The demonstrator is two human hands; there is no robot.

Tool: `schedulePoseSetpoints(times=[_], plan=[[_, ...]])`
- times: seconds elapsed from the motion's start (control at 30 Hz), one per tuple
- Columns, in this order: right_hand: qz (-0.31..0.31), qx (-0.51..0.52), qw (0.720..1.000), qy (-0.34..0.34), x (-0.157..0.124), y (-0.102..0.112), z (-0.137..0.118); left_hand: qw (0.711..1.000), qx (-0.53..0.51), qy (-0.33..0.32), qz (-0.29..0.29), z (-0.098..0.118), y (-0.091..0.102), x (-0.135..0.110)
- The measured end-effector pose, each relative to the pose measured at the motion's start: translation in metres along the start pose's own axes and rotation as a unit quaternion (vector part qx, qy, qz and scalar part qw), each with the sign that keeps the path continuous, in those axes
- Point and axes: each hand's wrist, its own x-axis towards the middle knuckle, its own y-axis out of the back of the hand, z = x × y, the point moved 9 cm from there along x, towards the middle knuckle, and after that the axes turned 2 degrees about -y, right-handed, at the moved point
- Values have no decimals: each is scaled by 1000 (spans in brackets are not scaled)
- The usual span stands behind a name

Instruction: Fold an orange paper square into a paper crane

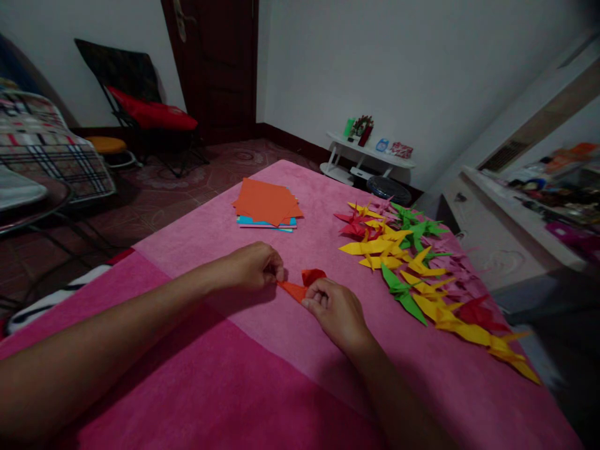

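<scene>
Between my hands, just above the pink tablecloth, is a partly folded orange origami crane (294,290). My left hand (257,267) pinches its pointed left tip with closed fingers. On the other side, my right hand (338,311) grips the wider end, where a darker orange flap (313,276) stands up. The fingers of the right hand cover part of the paper. Beyond my hands lies a stack of square paper (268,201), orange on top with blue and other colours beneath.
Several finished paper cranes in yellow (429,287), green (403,292), red (359,225) and pink crowd the right side of the table (262,387). Past the table stand a white shelf (370,150), a folding chair (135,94) with a red cushion, and a cabinet (497,231).
</scene>
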Motion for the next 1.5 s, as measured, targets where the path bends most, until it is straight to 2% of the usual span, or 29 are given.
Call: schedulePoseSetpoints(times=[0.13, 0.2, 0.33, 0.5, 0.73, 0.97, 1.17, 1.33, 1.5], plan=[[3, 1, 1000, -2, 0, 1, -1, 996, -80, 8, -42, 0, -13, 1], [4, 0, 1000, -3, 0, 2, 0, 994, -105, 15, -39, 0, -17, 2], [7, -17, 1000, -12, 1, 1, 1, 996, -81, 41, 3, -8, -16, 4], [26, -56, 998, -19, 0, 3, -3, 997, -57, 53, 1, -13, -18, 6], [35, -94, 995, -18, 1, 4, -8, 997, -28, 68, 16, -9, -15, 6], [33, -104, 994, -31, 1, 3, -8, 998, -11, 50, 45, -5, -13, 6], [43, -105, 993, -31, 2, 2, -6, 996, -66, 56, 30, -10, -10, 5], [51, -95, 994, -30, 0, 2, -6, 989, -71, 132, 16, -21, -10, -5], [73, -95, 993, -16, -4, 4, -8, 983, -2, 178, 32, -9, -13, -18]])
